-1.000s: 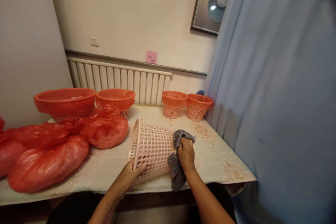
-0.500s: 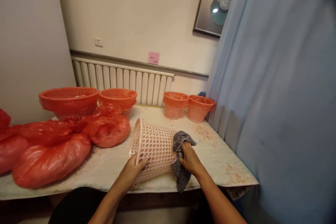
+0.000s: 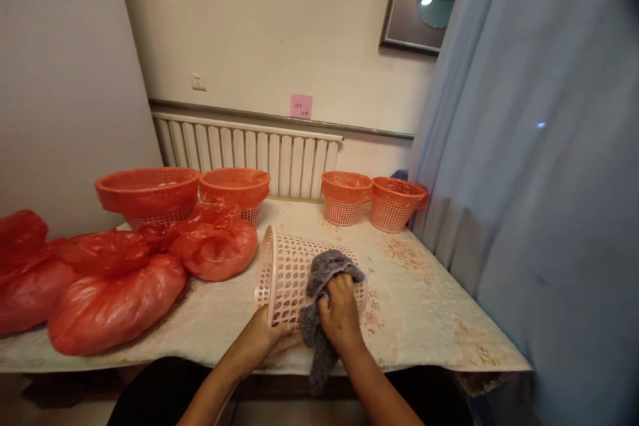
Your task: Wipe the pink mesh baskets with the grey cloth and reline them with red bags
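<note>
A pale pink perforated plastic wastebasket [image 3: 289, 266] lies on its side on the table, its mouth facing left. My left hand [image 3: 264, 339] grips the near lower part of its rim, thumb on the outer wall. Bunched in my right hand [image 3: 342, 313] is a dark grey cloth [image 3: 319, 336], pressed against the basket's side. The cloth covers part of the wall toward the base, and one end hangs down over the table's front edge. The fingertips of my right hand are partly hidden in the cloth.
Red-lined baskets stand at the back left [image 3: 150, 196] and back right [image 3: 347, 196]. Several filled red plastic bags [image 3: 120, 299] lie on the left of the cloth-covered table [image 3: 429, 319]. A blue curtain [image 3: 499, 213] borders the right side; a radiator [image 3: 249, 150] runs behind.
My right hand has slid the grey cloth from the basket's base end leftward along its side toward the rim. The left hand still holds the rim, and the view has shifted slightly.
</note>
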Available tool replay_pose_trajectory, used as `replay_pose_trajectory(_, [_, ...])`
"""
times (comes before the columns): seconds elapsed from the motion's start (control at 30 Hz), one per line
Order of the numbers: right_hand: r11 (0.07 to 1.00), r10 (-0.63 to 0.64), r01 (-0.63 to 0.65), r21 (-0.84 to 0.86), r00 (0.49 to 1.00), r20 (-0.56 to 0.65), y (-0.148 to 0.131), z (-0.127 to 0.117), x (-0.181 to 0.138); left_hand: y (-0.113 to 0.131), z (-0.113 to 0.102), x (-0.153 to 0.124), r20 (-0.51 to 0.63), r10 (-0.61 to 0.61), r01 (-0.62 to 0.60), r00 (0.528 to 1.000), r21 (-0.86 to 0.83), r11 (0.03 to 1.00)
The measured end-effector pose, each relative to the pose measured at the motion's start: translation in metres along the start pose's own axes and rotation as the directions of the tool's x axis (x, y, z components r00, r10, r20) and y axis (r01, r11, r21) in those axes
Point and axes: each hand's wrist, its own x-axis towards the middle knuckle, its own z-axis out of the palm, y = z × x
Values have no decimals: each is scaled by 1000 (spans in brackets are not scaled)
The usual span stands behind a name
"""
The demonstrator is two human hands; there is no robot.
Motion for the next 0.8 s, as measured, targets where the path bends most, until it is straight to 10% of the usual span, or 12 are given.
replay_pose_trajectory(0.33, [970, -208, 220, -100, 971, 119, -63, 22, 52, -8, 2, 1, -124, -18, 35, 992, 142, 989])
replay_pose_trajectory(0.8, [963, 139, -143, -230, 990, -33, 91, -16, 74, -24, -5, -2, -119, -18, 33, 993, 133, 990])
